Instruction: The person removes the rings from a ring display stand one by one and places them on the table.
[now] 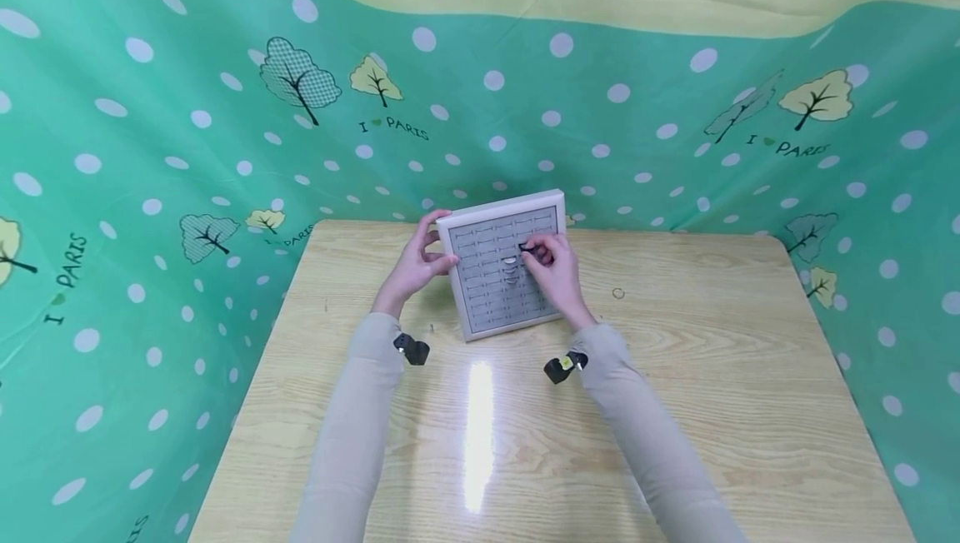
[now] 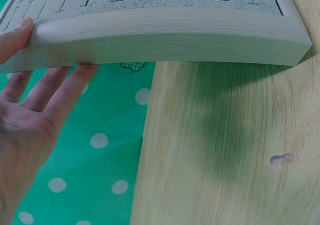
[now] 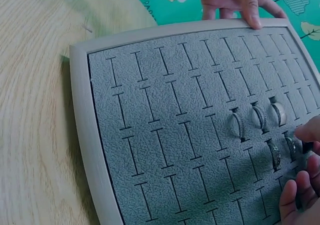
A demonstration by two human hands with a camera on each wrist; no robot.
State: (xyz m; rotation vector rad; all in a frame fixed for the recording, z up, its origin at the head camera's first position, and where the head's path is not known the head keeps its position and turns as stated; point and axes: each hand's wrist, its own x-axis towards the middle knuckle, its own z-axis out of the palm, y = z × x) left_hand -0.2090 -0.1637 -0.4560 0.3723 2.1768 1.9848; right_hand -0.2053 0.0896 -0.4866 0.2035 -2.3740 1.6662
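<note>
My left hand [image 1: 411, 272] grips the left side of a pale-framed ring display tray [image 1: 480, 301], thumb on the front of the frame and fingers behind it. The tray stands tilted up on the table, its grey felt slotted in rows. Several silver rings sit in its middle slots; one broad plain ring [image 3: 279, 113] stands beside a patterned ring [image 3: 259, 117]. At the slots right of them, my right hand [image 1: 553, 268] pinches a small dark ring [image 1: 527, 248] between thumb and fingertips, close against the felt. Most of that ring is hidden by the fingers.
The tray stands near the back edge of the light wooden table [image 1: 675, 410]. A thin dark circle [image 1: 618, 293] shows on the tabletop to the right, and a purple mark [image 2: 281, 158] lies left of the tray. A green dotted curtain [image 1: 495, 110] hangs around the back and sides.
</note>
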